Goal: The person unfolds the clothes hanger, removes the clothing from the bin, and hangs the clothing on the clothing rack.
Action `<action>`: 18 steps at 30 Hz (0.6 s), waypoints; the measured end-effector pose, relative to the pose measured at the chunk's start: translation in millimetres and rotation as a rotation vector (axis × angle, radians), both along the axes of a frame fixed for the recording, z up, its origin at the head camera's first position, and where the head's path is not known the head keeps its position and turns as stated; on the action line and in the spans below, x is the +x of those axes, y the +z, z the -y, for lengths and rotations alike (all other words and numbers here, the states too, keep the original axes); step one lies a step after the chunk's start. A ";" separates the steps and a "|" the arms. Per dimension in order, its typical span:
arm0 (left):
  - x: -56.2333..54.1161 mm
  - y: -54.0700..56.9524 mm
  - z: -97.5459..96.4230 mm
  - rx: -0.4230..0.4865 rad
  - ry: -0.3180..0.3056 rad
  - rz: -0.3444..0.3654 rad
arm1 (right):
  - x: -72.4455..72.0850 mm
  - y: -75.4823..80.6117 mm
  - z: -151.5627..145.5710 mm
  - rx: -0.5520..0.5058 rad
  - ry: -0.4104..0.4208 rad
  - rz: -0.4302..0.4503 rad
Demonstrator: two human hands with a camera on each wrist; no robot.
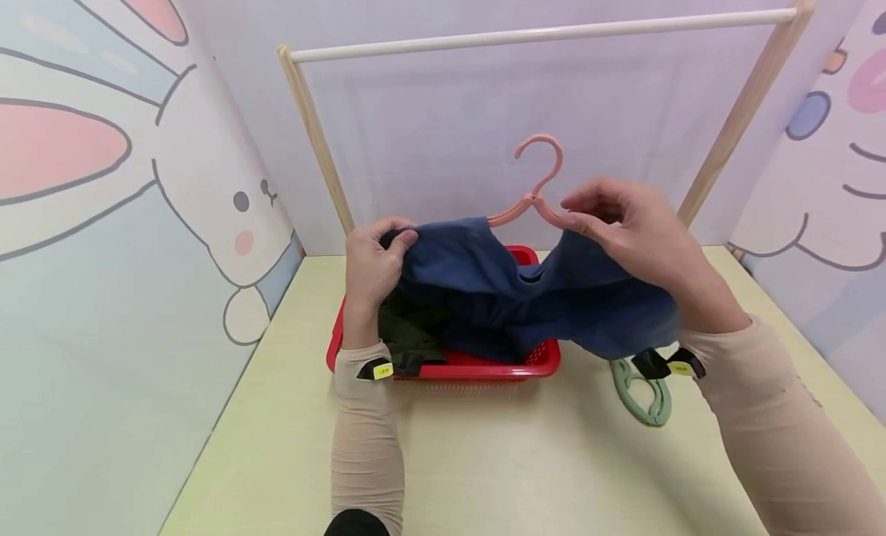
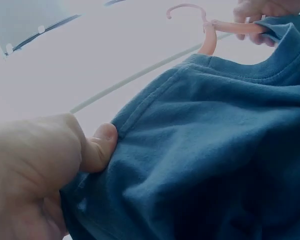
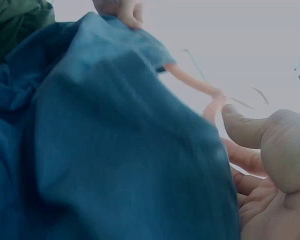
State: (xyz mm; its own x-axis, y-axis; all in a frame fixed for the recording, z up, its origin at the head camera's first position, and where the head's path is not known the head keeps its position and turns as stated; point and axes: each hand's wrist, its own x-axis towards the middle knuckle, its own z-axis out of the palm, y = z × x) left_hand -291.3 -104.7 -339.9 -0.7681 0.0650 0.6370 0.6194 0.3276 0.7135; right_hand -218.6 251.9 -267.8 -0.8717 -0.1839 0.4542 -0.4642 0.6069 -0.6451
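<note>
Spreading across both hands, the blue garment (image 1: 484, 286) had the pink hanger (image 1: 533, 198) largely inside it: its two arms led into the neckline at about 8 and 4 o'clock from the hook's base, though how far they reached under the shoulders was hidden by cloth. That part looked nearly done. The hook was not yet on anything; it stood up through the neck, well apart from the white rail (image 1: 543, 35) at 12 o'clock. A green hanger (image 1: 628, 396) lay bare on the table (image 1: 484, 459), at 6 o'clock from the right hand, and dark green cloth (image 1: 408, 328) remained in the red basket (image 1: 477, 372), untreated as far as could be seen.

The left hand (image 1: 374, 263) pinched a shoulder edge of the garment, thumb on top, with the cloth running off toward 3 and 4 o'clock. The right hand (image 1: 633, 228) had its fingers curled about the hanger's arm beside the neckline; whether it also nipped fabric there, one could not tell. From that hand the hook sat at 10 o'clock, while most of the garment drooped toward 8, partly over the basket.
</note>
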 end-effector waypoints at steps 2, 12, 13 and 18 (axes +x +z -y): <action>-0.2 0.1 2.7 0.011 0.011 0.005 | 2.1 0.7 -7.0 0.023 -0.023 0.007; 1.9 -0.3 18.1 0.100 0.075 0.032 | 1.4 -6.6 -39.6 0.152 -0.066 -0.010; 1.8 -0.3 18.9 0.106 0.073 0.027 | 1.1 -8.1 -41.5 0.155 -0.070 -0.015; 2.5 -0.5 18.0 0.103 0.046 0.018 | 1.3 -14.6 -52.0 0.142 -0.072 0.005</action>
